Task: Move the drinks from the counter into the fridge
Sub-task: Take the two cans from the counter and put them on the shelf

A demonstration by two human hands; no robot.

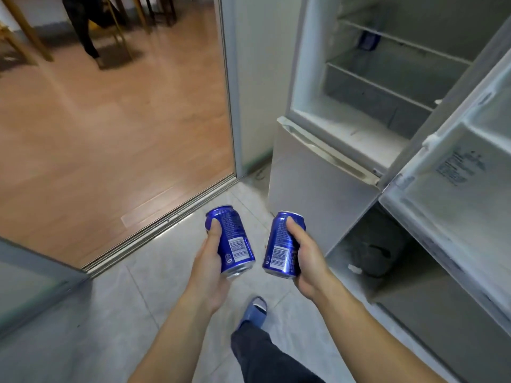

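My left hand [210, 269] grips a blue drink can [232, 239], tilted with its top pointing away from me. My right hand [307, 261] grips a second blue can [282, 244], tilted the same way. Both cans hang over the tiled floor, low and left of the fridge [326, 189]. The fridge's upper compartment stands open at the upper right, its door [456, 194] swung out toward me on the right. Inside, white wire shelves [387, 89] show, and one blue can [369, 41] stands on the upper shelf at the back.
A doorway with a metal floor track [154, 228] opens left onto a wooden floor, where another person's leg [85, 31] and chair legs stand far off. A grey surface edge [36, 277] sits at the lower left. My foot in a blue slipper [254, 310] is on the tiles.
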